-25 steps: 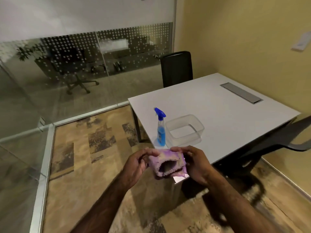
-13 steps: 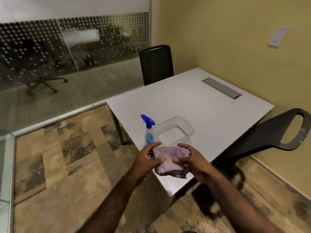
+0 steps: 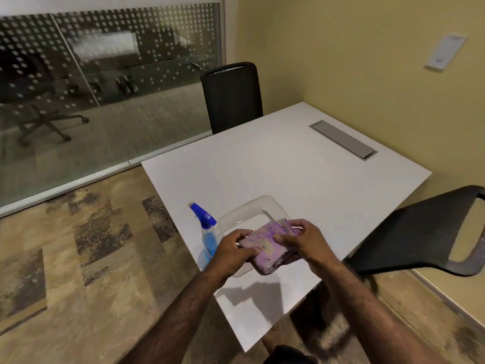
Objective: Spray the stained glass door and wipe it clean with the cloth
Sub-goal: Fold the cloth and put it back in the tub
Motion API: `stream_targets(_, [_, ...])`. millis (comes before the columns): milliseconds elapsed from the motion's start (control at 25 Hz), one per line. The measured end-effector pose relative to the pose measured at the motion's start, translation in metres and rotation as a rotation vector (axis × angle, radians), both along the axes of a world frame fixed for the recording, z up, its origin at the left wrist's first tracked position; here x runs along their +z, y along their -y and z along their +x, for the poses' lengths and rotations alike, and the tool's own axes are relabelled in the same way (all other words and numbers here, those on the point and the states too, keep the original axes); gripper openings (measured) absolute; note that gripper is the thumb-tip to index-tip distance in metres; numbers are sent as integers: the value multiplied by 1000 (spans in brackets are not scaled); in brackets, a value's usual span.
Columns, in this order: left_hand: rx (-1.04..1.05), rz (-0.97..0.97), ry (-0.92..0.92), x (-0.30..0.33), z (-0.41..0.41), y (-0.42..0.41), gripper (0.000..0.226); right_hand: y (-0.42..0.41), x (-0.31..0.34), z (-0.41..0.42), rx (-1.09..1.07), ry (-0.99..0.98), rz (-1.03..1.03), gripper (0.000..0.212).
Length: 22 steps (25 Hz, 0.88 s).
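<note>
A folded purple cloth [image 3: 265, 248] is held between both hands over the near corner of the white table [image 3: 301, 185]. My left hand [image 3: 233, 249] grips its left edge and my right hand [image 3: 304, 240] grips its right edge. Just behind my left hand stands a spray bottle [image 3: 208, 232] with a blue trigger head and blue liquid. A clear plastic tub [image 3: 252, 211] sits on the table under and behind the cloth. The glass wall [image 3: 105, 88] with a dotted frosted band fills the upper left.
A black chair [image 3: 232, 97] stands at the table's far side, and another black chair [image 3: 420, 232] at its right. A grey cable hatch [image 3: 343, 140] lies in the tabletop. Yellow wall behind with a white wall plate [image 3: 446, 52]. Patterned carpet lies to the left.
The view has turned right, away from the glass and towards the table. Both hands have carried the cloth forward, from in front of the table to above the tub, folding it flatter.
</note>
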<state>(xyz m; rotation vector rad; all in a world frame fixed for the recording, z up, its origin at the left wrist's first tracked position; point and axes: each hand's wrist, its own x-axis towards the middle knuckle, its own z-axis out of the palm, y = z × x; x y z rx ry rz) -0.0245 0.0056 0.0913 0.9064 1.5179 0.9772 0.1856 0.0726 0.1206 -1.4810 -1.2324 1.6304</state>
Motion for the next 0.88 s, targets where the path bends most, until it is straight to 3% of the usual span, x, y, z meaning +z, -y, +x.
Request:
stream_targets(280, [81, -91, -114, -15, 8, -85, 28, -128, -15, -10, 231, 231, 117, 40])
stream_targets(480, [126, -184, -169, -43, 16, -124, 23, -196, -35, -35, 578, 492, 318, 30])
stream_targets(800, [76, -422, -179, -89, 30, -148, 4, -230, -83, -70, 1085, 787, 482, 23])
stream_targets(880, [70, -455, -164, -95, 30, -151, 13, -228, -90, -76, 1165, 840, 530, 29])
